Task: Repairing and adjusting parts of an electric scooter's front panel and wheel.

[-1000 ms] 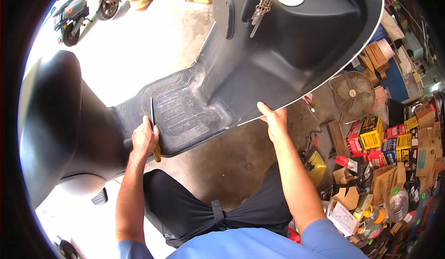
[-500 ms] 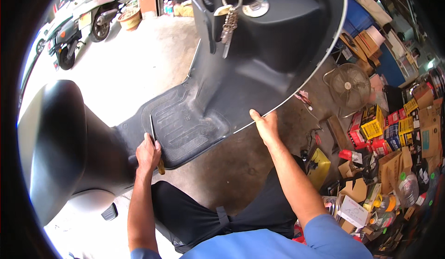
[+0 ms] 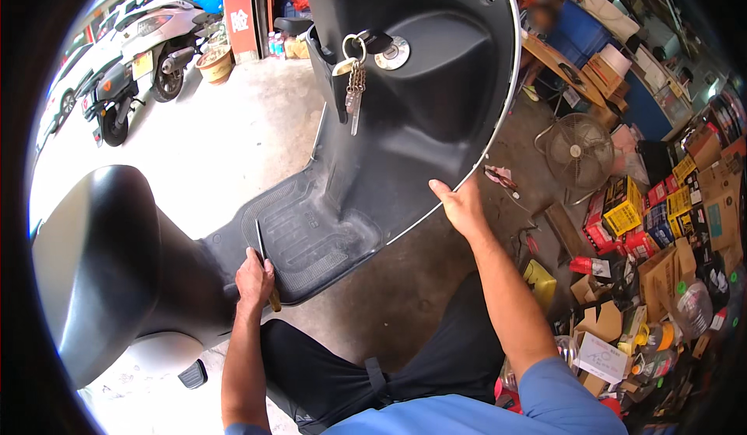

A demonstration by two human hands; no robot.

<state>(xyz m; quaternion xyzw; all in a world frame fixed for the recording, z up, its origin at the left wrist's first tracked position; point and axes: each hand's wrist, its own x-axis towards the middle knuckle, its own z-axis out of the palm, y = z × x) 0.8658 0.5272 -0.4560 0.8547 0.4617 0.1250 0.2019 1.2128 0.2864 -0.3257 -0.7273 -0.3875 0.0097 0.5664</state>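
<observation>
A black scooter lies across my view, with its seat [image 3: 101, 264] at the left, its ribbed footboard [image 3: 299, 236] in the middle and its leg shield [image 3: 420, 139] rising at the upper right. My left hand [image 3: 253, 281] is closed around a screwdriver at the footboard's near left edge. The screwdriver [image 3: 261, 240] has its thin dark shaft pointing away from me over the footboard, and its amber handle end shows below the fist. On the leg shield's pale-trimmed right edge, my right hand [image 3: 464, 209] grips with the thumb on top; its other fingers are partly hidden. Keys [image 3: 354, 85] hang from the ignition.
A floor fan [image 3: 577, 153] stands at the right, near red-handled pliers [image 3: 502, 178] on the floor. Boxes [image 3: 622, 205] and bottles [image 3: 692, 306] pile up along the right. Scooters [image 3: 159, 46] are parked at the far left; a person [image 3: 541, 22] is at the back right.
My view has shifted, so the scooter appears lower and more to the left. My right hand has slid farther up the leg shield's edge. The left hand still holds the screwdriver.
</observation>
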